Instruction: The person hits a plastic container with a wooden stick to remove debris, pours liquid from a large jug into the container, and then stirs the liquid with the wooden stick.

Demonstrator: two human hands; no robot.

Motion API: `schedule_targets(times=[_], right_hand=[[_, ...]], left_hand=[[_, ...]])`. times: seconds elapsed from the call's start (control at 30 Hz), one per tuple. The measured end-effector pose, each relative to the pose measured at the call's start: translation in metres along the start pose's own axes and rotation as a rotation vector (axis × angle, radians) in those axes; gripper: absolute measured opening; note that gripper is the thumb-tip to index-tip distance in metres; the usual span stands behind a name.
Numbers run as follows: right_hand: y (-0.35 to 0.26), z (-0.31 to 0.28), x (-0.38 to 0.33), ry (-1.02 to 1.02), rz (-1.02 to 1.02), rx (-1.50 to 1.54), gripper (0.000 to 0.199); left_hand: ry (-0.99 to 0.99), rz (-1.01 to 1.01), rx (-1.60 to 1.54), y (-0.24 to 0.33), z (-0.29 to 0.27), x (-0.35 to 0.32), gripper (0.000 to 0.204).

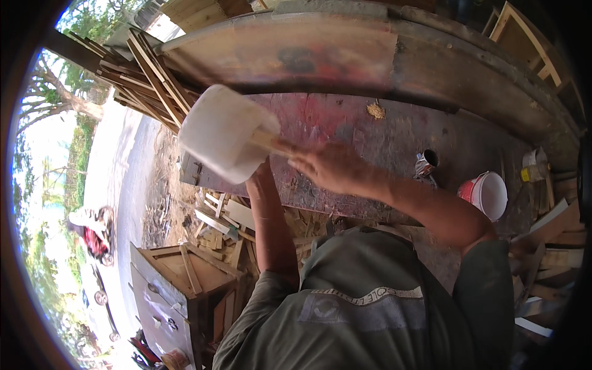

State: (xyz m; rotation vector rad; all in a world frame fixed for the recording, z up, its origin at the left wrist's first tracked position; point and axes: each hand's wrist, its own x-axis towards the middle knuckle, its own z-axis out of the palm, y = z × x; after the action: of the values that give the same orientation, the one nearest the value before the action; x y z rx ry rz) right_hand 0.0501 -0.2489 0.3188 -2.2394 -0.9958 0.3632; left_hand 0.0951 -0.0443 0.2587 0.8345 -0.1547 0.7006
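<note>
A whitish, rounded-cornered piece [213, 132], blurred and possibly a tub, is raised above the left end of the workbench. My left forearm reaches up behind its lower edge, and my left hand [259, 172] supports it with the fingers hidden behind it. My right hand [324, 165] comes across from the right, closed around a light wooden stick [269, 142]. The stick's far end meets the whitish piece near its right side; whether it goes inside or lies against the surface I cannot tell.
The workbench [370, 145] is stained dark red, with a little heap of sawdust [375, 111] on it. To the right are a small can [427, 163] and a red-and-white bucket [491, 196]. Wooden strips [151, 80] lean at the far left. Scrap wood [225, 216] and a wooden cabinet [185, 277] are nearer.
</note>
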Motion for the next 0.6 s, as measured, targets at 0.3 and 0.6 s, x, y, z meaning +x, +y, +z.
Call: schedule_targets(times=[0.3, 0.6], right_hand=[[-0.011, 0.016, 0.035, 0.009, -0.093, 0.158, 0.048], [-0.031, 0.006, 0.034, 0.109, -0.082, 0.069, 0.051]], left_hand=[[0.01, 0.0, 0.055, -0.01, 0.014, 0.0, 0.083], [-0.032, -0.002, -0.002, 0.003, 0.02, 0.003, 0.084]])
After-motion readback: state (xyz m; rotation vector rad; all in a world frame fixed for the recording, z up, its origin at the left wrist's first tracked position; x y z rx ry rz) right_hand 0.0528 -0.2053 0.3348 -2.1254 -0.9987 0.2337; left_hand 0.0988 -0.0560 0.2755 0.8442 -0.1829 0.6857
